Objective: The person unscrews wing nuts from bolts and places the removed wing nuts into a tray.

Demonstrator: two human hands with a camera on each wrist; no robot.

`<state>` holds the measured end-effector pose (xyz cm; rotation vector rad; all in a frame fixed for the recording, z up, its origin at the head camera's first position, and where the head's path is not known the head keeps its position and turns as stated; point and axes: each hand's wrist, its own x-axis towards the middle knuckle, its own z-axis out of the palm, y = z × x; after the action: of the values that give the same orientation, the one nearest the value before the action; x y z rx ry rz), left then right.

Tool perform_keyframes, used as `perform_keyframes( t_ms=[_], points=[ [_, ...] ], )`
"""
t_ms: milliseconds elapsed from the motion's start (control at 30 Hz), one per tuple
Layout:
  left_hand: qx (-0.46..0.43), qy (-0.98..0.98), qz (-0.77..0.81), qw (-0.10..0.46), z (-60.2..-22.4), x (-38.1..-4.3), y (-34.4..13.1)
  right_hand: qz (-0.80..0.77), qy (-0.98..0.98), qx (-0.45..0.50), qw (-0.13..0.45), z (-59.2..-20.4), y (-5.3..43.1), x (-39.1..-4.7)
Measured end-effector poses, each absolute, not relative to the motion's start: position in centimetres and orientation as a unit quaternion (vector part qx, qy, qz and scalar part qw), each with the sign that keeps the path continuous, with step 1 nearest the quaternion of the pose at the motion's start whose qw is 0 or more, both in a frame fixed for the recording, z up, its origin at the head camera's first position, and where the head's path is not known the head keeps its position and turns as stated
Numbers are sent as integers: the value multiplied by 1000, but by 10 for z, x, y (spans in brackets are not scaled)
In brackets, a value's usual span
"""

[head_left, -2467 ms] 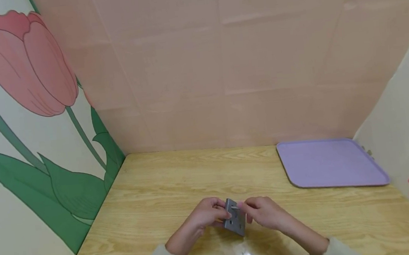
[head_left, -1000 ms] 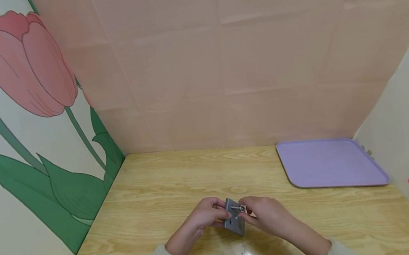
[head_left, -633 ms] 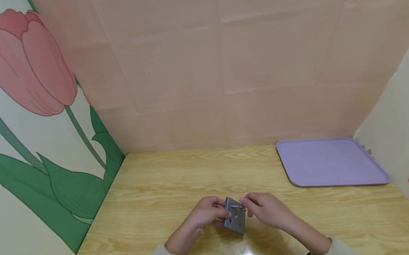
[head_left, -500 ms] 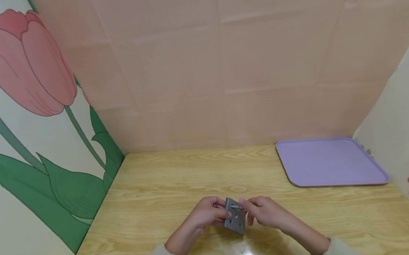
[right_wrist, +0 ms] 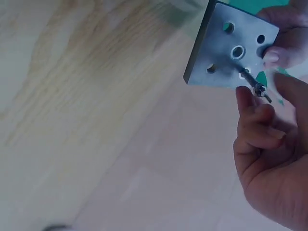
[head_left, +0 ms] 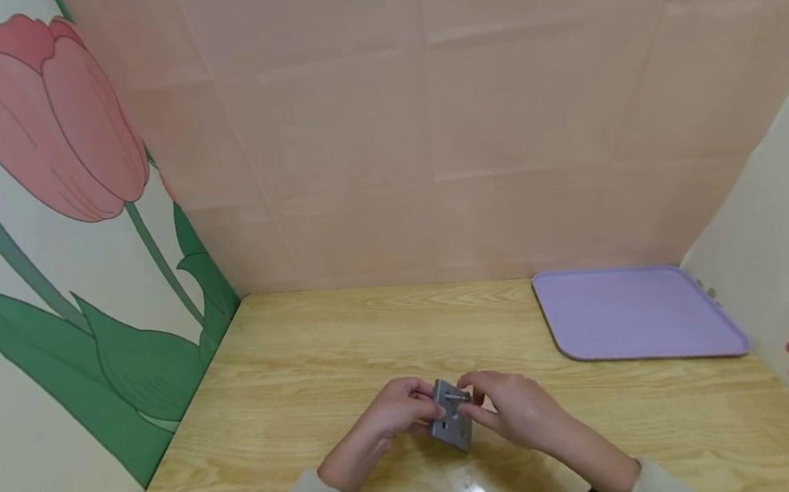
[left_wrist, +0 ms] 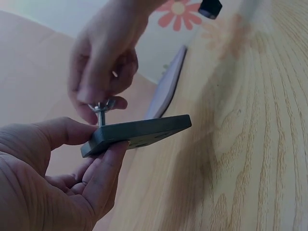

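Low over the table, my left hand (head_left: 404,409) grips a grey square plate (head_left: 450,431) by one edge, thumb on one face and fingers on the other. Several round holes show in the plate in the right wrist view. A thin silver bolt (left_wrist: 101,118) stands out from one hole near my left thumb. Toward the bolt's free end sits a metal wing nut (left_wrist: 111,103). My right hand (head_left: 520,409) has its thumb and index finger on either side of that wing nut, the other fingers curled in. The plate is tilted in the head view.
A lilac tray (head_left: 640,312) lies at the back right of the wooden table (head_left: 319,350). A pink-brown sheet (head_left: 471,150) rises behind it. Walls printed with flowers stand at left and right.
The fingers of my right hand have shifted repeatedly around the wing nut, their grasp changing from frame to frame. My left hand and the plate have stayed nearly still.
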<state>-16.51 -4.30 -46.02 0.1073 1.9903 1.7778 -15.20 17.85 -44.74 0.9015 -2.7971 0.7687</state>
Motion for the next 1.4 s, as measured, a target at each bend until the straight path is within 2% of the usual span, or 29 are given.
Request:
perform_keyframes(
  t_ms=[100,233,333,433,600,667,733,933,1033,1133,1267,1333,1400],
  points=[
    [36,727,645,232,-458,-165,-42,324,-919,225,-8,-447,180,-155],
    [34,729,643,231,-458,-165,-42,407,-895,136,-123,-449,181,-156],
    [32,730,642,233,-460,-165,-42,419,-885,135,-150,-450,181,-155],
    [36,729,642,235,-461,-165,-42,358,-905,214,-84,-450,181,-153],
    [41,724,648,235,-462,-164,-41,179,-918,338,106,-450,184,-149],
    [39,723,649,234,-462,-164,-41,169,-917,339,128,-449,185,-149],
    [36,722,650,233,-462,-165,-40,215,-921,309,96,-448,185,-150],
    [34,726,647,231,-460,-165,-39,395,-899,161,-96,-446,183,-152],
    [36,727,645,233,-461,-165,-39,402,-893,155,-128,-447,182,-151],
    [37,727,644,234,-461,-165,-39,345,-911,215,-72,-449,182,-150],
    [40,727,645,234,-462,-164,-39,217,-925,305,69,-451,183,-148],
    [41,725,647,234,-462,-164,-39,178,-920,328,118,-451,184,-147],
    [39,725,647,233,-461,-164,-39,181,-919,327,129,-449,185,-146]
  ],
)
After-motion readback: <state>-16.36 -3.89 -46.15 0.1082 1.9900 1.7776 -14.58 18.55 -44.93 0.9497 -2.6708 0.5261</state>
